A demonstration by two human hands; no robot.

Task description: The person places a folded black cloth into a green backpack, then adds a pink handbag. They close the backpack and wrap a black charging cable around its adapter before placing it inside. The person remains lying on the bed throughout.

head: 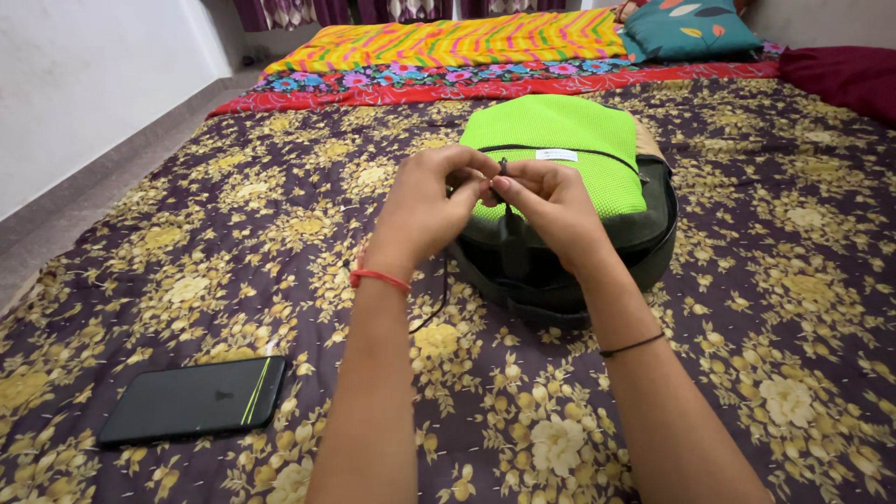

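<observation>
Spreading across nearly the whole frame, we see a dark purple bedsheet with golden flowers (747, 308), and along the top edge a striped yellow and red blanket (467, 39) beside a teal leaf-print pillow (686, 30). Just above the centre lies a bright green mesh backpack with a dark base (569, 131). At lower left rests a black flat phone (191, 399), well apart from our arms. Over the backpack's near edge, our left hand (425, 210) and right hand (551, 210) meet fingertip to fingertip, both pinching a thin black cord (504, 170).
</observation>
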